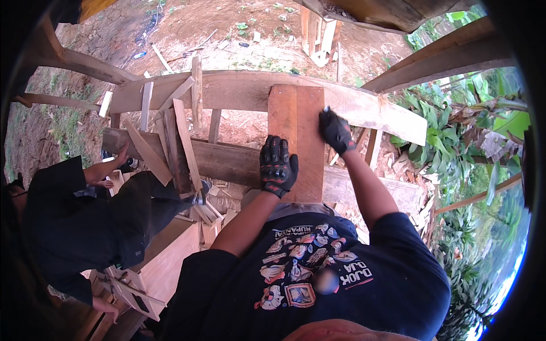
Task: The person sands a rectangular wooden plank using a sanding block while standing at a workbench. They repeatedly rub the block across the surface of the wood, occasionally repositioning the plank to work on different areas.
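Observation:
A reddish-brown wooden panel (310, 136), with a seam running along its length, lies across two planks in front of me. My left hand (277, 165), in a black glove with red marks, rests flat on the panel's left part, fingers stretched out and pointing away from me. At the panel's far right edge is my right hand (335, 131), gloved in black too. Its fingers are curled in, and a small greyish patch shows at their tips; what they hold, if anything, I cannot make out.
A long far plank (239, 91) and a nearer plank (227, 162) form the bench. Several loose wood strips (187, 142) lean on its left side. A co-worker in dark clothes (79, 216) works at left beside a pale wooden box (170, 261). Green plants (432, 119) grow at right.

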Available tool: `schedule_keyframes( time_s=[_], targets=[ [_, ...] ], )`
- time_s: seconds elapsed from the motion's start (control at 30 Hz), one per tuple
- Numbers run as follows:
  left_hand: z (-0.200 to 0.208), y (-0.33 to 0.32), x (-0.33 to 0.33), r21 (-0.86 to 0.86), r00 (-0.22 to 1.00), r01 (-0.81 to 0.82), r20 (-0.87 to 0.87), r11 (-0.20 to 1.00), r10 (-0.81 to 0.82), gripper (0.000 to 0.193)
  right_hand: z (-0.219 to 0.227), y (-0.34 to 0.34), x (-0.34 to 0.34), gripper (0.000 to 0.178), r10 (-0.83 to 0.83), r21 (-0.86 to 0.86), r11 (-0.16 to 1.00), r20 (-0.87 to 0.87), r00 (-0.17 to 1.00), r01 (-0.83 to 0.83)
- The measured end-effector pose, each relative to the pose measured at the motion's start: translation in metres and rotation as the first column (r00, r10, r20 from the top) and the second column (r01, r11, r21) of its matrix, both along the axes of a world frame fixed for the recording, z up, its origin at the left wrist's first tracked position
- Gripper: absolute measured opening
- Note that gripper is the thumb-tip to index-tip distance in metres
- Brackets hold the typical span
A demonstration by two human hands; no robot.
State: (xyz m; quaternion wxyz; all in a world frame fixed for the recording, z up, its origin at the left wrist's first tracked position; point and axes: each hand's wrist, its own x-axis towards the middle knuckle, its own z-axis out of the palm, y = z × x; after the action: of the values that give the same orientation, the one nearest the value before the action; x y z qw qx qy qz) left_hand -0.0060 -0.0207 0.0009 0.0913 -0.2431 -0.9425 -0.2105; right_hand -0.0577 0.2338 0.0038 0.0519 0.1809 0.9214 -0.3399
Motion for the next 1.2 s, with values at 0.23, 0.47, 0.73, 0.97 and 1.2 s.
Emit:
schedule_keyframes(
  time_s=[0.23, 0.47, 0.73, 0.97, 1.2],
  targets=[
    [-0.002, 0.003, 0.000, 0.002, 1.000, -0.008, 0.000, 1.000, 0.008, 0.056, -0.003, -0.051, 0.215, 0.034, 0.226, -0.187, 0.954, -0.066, 0.972, -0.234],
    [0.006, 0.000, -0.001, 0.019, 1.000, 0.019, -0.024, 1.000, -0.019, 0.057, -0.002, -0.031, 0.077, 0.035, 0.013, 0.014, 1.000, -0.120, 0.993, -0.012],
    [0.007, 0.002, -0.003, 0.049, 0.999, 0.034, -0.042, 0.998, -0.032, 0.057, 0.000, 0.040, -0.110, 0.038, 0.052, 0.191, 0.981, -0.108, 0.993, -0.031],
    [0.005, 0.000, -0.003, 0.050, 1.000, 0.023, -0.005, 0.998, -0.023, 0.058, 0.007, -0.002, -0.005, 0.041, -0.002, 0.057, 0.998, -0.014, 1.000, 0.003],
    [0.004, 0.000, -0.004, 0.051, 1.000, 0.021, 0.000, 0.998, -0.021, 0.059, 0.026, -0.048, 0.173, 0.032, 0.186, -0.237, 0.961, 0.158, 0.970, -0.146]
  ],
)
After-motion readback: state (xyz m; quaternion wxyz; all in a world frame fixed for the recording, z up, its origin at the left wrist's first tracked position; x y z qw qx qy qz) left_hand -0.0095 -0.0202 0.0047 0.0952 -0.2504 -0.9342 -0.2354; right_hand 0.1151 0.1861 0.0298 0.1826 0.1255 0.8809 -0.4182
